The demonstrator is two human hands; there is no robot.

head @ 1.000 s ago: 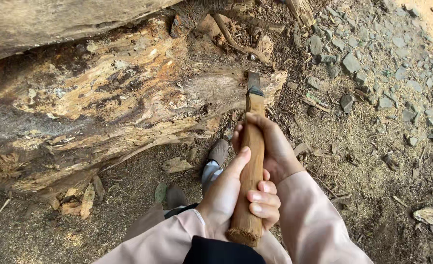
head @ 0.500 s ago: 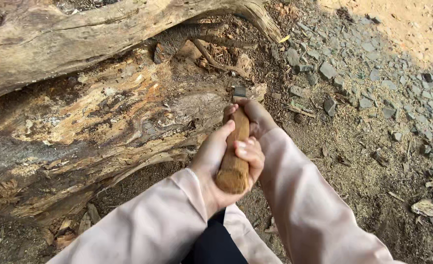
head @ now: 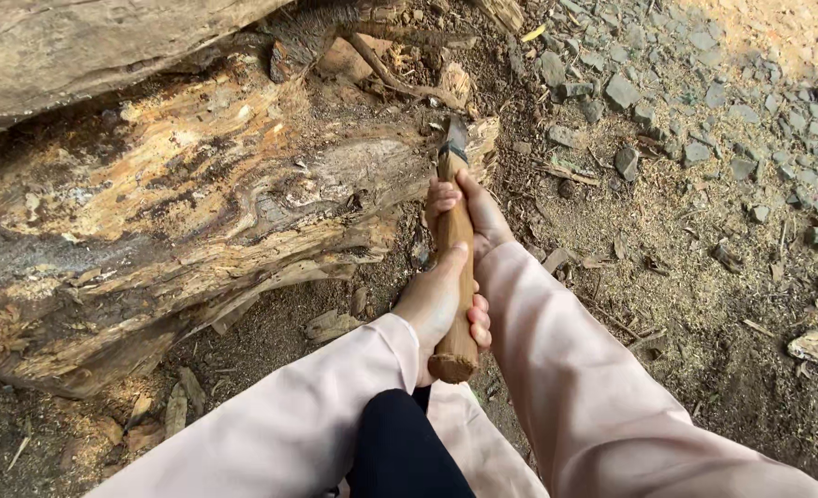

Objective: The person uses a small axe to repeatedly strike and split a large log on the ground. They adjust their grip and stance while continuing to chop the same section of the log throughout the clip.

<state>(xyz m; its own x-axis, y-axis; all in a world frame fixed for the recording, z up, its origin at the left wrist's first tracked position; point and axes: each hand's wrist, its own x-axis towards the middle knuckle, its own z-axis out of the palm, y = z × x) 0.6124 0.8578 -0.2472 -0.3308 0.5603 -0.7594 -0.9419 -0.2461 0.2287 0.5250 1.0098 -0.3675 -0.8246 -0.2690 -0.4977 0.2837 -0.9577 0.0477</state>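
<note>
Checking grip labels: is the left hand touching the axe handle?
Touching. The head view shows the left hand wrapped around the wooden axe handle near its butt, fingers curled over it.

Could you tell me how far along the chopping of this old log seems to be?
Done so far: wood chips lie on the ground and the log shows pale, splintered wood along its side. In hand: the left hand grips the axe handle near its end, the right hand higher up, with the axe head at the log's end. Left: the log is mostly whole, so most of the cutting seems to remain.
</note>
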